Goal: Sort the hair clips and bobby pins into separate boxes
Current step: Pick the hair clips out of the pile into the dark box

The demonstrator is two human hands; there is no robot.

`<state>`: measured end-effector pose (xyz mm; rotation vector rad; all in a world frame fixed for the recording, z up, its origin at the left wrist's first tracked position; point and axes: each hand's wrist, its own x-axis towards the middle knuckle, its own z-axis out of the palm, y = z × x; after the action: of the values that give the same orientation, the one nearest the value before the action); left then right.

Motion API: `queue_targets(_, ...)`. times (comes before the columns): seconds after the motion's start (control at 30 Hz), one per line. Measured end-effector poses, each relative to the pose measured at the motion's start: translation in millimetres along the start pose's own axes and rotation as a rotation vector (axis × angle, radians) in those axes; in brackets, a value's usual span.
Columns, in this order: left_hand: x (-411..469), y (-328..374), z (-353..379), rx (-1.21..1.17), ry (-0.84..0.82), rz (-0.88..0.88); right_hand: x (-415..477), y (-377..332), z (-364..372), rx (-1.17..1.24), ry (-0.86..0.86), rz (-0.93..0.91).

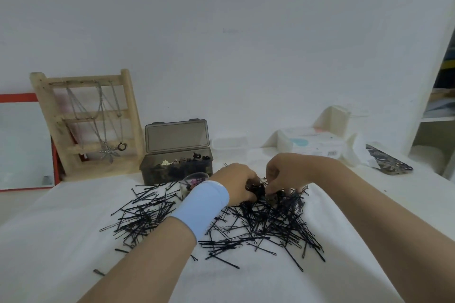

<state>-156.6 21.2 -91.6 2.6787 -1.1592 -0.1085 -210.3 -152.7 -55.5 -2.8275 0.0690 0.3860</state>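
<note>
A big scatter of black bobby pins (266, 226) lies on the white cloth in front of me. My left hand (234, 184), with a light blue wristband, is closed around several small black hair clips (256, 188) at the far edge of the pile. My right hand (283, 172) pinches into the same spot, fingertips touching the clips and pins; what it holds is hidden. A smoky grey box (176, 167) with its lid up stands behind left, holding several hair clips. A clear box (230, 144) stands behind my hands.
A small clear round container (190, 181) with coloured clips sits beside my left wrist. A wooden jewellery rack (88, 123) with necklaces and a red-framed mirror (24, 145) stand at left. A wipes pack (315, 141) and a phone (389, 162) lie at right.
</note>
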Motion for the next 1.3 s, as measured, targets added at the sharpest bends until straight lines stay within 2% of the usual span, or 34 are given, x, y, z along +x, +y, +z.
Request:
queue_targets(0.2,-9,-14,-11,-0.115,0.052,-0.047,10,2,3,-0.011,0.001,-0.013)
queue_targets(0.37,-7,-19,-26,-0.084,0.115,-0.041,7,-6,-5,0.027,0.137,-0.114)
queue_targets(0.5,-3,-20,-36,-0.053,0.052,-0.158,11,-4,-11,0.182,0.257,-0.116)
queue_targets(0.67,2,-14,-39,0.018,-0.008,-0.156,16,-2,-12,0.292,0.254,-0.103)
queue_targets(0.83,6,-7,-34,-0.041,-0.098,-0.169,19,3,-9,0.601,0.269,-0.096)
queue_targets(0.93,12,-5,-30,-0.066,-0.096,-0.186,18,4,-9,0.592,0.286,-0.111)
queue_targets(1.0,15,-6,-26,-0.125,-0.035,-0.197,19,4,-8,0.557,0.308,-0.12)
queue_targets(1.1,15,-3,-21,-0.304,0.058,-0.261,21,3,-4,0.64,0.314,-0.132)
queue_targets(1.2,19,-1,-12,-0.458,0.075,-0.304,25,-2,1,0.776,0.289,-0.149)
queue_targets(1.3,15,-7,-10,-0.603,0.095,-0.319,28,-8,3,0.788,0.289,-0.14)
